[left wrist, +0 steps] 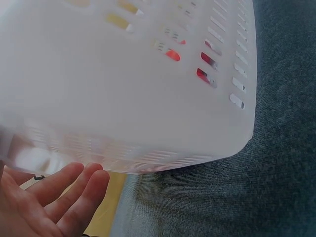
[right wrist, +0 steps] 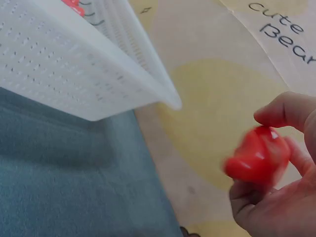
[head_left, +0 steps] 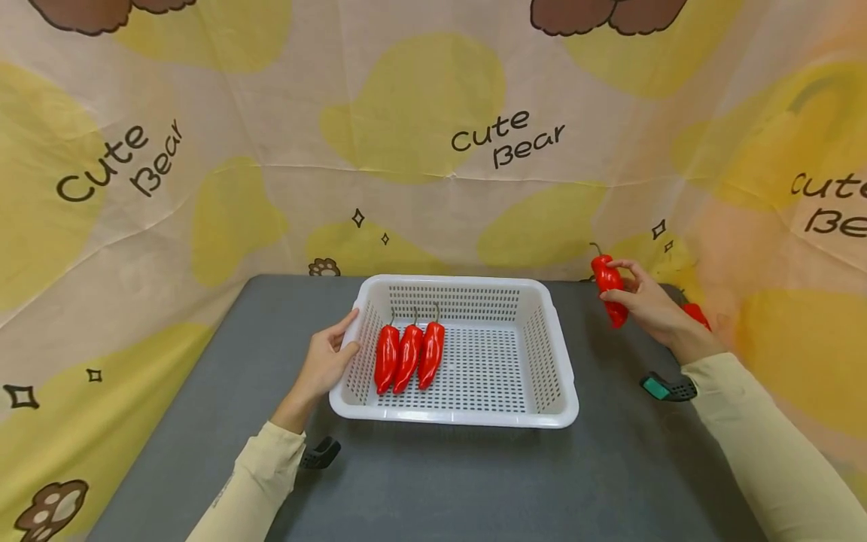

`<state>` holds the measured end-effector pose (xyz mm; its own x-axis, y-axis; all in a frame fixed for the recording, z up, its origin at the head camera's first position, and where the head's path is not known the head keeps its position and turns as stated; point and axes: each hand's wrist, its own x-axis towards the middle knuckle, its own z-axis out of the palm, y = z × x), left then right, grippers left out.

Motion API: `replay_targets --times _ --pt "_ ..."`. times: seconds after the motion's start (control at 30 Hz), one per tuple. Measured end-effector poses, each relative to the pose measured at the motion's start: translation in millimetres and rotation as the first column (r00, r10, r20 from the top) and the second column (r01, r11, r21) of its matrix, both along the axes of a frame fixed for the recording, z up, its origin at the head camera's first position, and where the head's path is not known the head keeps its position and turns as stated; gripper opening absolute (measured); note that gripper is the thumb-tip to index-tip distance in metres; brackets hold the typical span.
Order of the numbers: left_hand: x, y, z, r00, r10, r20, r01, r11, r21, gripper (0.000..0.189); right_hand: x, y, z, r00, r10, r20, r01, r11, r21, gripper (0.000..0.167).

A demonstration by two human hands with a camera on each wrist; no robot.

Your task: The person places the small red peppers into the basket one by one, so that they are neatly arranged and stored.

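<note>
A white slotted plastic basket (head_left: pixel 454 418) sits on the dark table. Three red peppers (head_left: pixel 409 357) lie side by side along its left part, stems toward the back. My left hand (head_left: pixel 327 361) holds the basket's left rim; in the left wrist view its fingers (left wrist: pixel 81 197) are beside the white wall. Off to the right of the basket, my right hand (head_left: pixel 643 301) pinches another red pepper (head_left: pixel 608 282) between thumb and fingers, raised with its stem up. The right wrist view shows this pepper (right wrist: pixel 261 155) blurred, its stem hidden.
Behind the right forearm, a bit of something red (head_left: pixel 696 315) shows at the table's right back edge, mostly hidden. A patterned cloth (head_left: pixel 413 113) hangs behind and beside the grey table (head_left: pixel 433 482). Dark bands with devices (head_left: pixel 667 387) are at both wrists.
</note>
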<state>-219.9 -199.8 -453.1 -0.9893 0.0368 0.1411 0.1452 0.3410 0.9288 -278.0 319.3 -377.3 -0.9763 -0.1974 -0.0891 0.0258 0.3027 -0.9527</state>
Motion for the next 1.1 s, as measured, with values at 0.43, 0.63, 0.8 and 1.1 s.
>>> replay_targets --times 0.43,0.63,0.8,1.1 --pt "2.1 -2.0 -4.2 1.000 0.002 0.009 -0.002 1.000 0.007 0.059 -2.3 -36.7 13.5 0.995 -0.098 -0.026 0.099 0.994 0.043 0.033" --pt "-1.3 -0.4 -2.6 1.000 -0.007 0.001 0.007 1.000 0.015 0.058 -2.7 -54.5 20.7 0.996 -0.078 -0.044 0.070 0.986 -0.153 0.018" --pt "-2.5 0.6 -2.8 1.000 -0.011 0.003 0.011 1.000 0.017 0.058 -3.5 -66.2 19.6 0.996 -0.057 -0.071 0.050 0.994 -0.096 0.014" --pt "-0.9 1.1 -2.2 1.000 0.003 -0.006 -0.003 1.000 0.012 0.059 -2.2 -92.3 22.1 0.995 0.067 -0.073 -0.074 0.992 -0.101 0.062"
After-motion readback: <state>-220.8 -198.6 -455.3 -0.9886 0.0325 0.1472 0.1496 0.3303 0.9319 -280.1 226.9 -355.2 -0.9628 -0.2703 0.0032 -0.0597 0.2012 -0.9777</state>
